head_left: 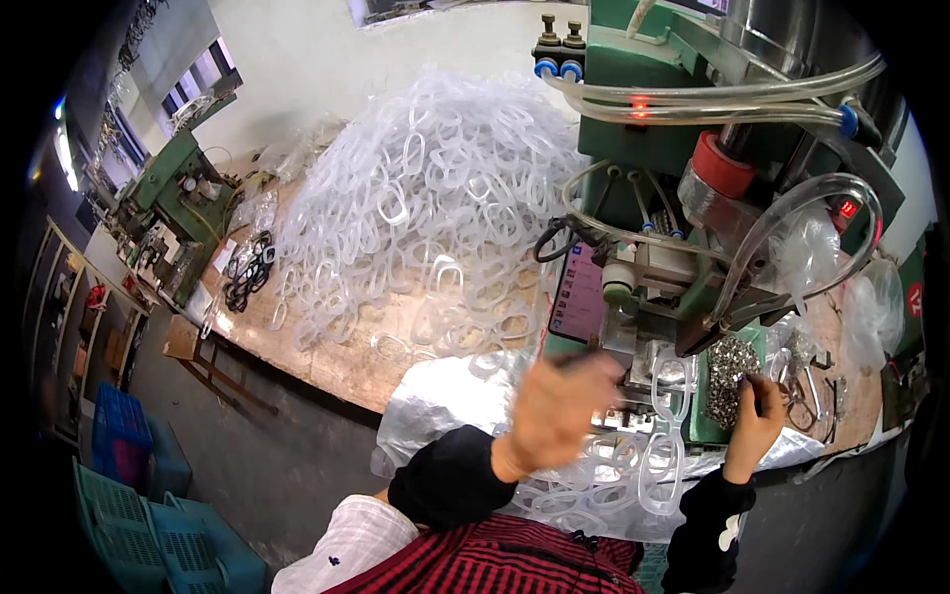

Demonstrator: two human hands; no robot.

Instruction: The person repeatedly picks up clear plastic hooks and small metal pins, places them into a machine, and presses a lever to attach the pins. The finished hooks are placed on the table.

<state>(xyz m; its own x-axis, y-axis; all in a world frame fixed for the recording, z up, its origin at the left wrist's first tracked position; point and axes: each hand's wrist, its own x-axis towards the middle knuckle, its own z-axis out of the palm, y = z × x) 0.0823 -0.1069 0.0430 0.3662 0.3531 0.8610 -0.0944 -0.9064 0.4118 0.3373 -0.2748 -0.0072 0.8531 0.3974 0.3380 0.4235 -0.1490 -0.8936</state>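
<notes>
My left hand (559,411) is smeared by motion above the foil-covered front of the bench, left of the machine; its fingers cannot be read. A clear plastic eyeglass frame (661,473) lies lengthwise between my hands, its far end close beneath the machine. More clear frames (584,495) lie below my left hand. On the right, my right hand (755,426) is at the edge of a green tray (703,428) with many small metal parts (727,371). Its thumb and fingertips are pinched together; anything between them is too small to make out.
A big heap of clear frames (435,178) covers the bench's far left. The green machine (633,139) with clear hoses stands ahead right, a phone (579,292) beside it. Scissors (797,396) and tools lie right of the tray. Crates (124,525) stand on the floor at left.
</notes>
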